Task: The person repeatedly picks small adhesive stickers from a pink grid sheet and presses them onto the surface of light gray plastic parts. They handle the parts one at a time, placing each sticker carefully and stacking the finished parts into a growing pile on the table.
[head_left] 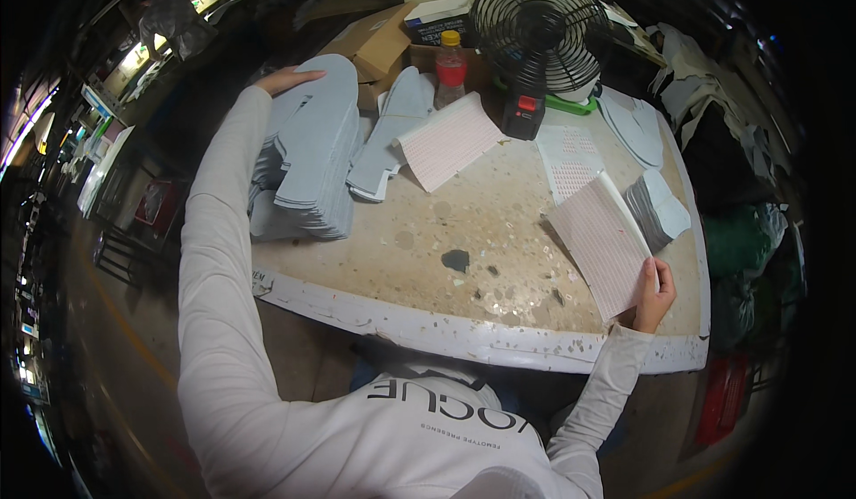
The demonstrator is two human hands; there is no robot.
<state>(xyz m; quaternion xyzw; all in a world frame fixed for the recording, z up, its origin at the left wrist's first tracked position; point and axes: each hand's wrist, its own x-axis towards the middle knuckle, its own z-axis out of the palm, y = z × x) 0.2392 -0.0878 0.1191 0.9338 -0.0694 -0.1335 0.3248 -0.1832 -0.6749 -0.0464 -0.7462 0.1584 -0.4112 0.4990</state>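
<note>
A tall stack of pale grey, sole-shaped pieces stands at the left of the worktable. Across its far rounded end lie the stretched fingers of my left hand; the thumb is hard to see. On the right, my right hand pinches the near edge of a white sheet with rows of small pink labels, held at a slant over the table. A short stack of small grey pieces sits just behind that sheet. Another pink label sheet lies mid-table, partly curled, against a smaller bundle of grey pieces.
A black fan with a battery base stands at the back, near a bottle of red drink and a cardboard box. Another label sheet and flat grey pieces lie far right. Dark scraps dot the worn tabletop.
</note>
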